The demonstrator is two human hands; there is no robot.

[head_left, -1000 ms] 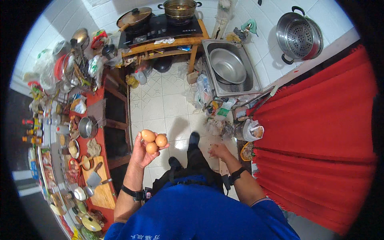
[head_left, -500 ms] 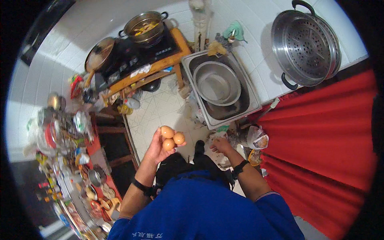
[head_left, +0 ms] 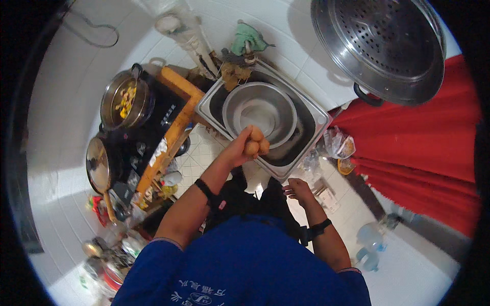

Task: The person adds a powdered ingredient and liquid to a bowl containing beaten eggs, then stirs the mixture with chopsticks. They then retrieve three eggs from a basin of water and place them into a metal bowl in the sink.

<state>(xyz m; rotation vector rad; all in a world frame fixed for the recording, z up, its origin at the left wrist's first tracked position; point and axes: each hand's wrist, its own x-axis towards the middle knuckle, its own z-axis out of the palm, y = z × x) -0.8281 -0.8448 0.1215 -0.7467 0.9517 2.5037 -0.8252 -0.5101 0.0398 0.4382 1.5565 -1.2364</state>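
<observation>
My left hand (head_left: pixel 238 151) is closed around three brown eggs (head_left: pixel 256 142), bunched together at its fingers. It hangs over the near edge of a steel sink (head_left: pixel 317 121). Inside that sink stands a round metal basin (head_left: pixel 255 97); from above, the eggs overlap its near rim. Lower and to the right, my right hand (head_left: pixel 301 192) is empty, its fingers loosely bent and apart.
A steamer pot (head_left: pixel 127 104) with yellow food sits on a black cooktop (head_left: pixel 161 99) at left, beside a lidded pan (head_left: pixel 99 163). A big perforated steamer (head_left: pixel 380 46) stands upper right. Red curtain (head_left: pixel 408 153) hangs at right; plastic bottles (head_left: pixel 370 245) stand on the floor.
My view and body have turned right toward the sink. The left hand has carried the eggs from above the floor to the sink's near edge. My right hand stays low and empty.
</observation>
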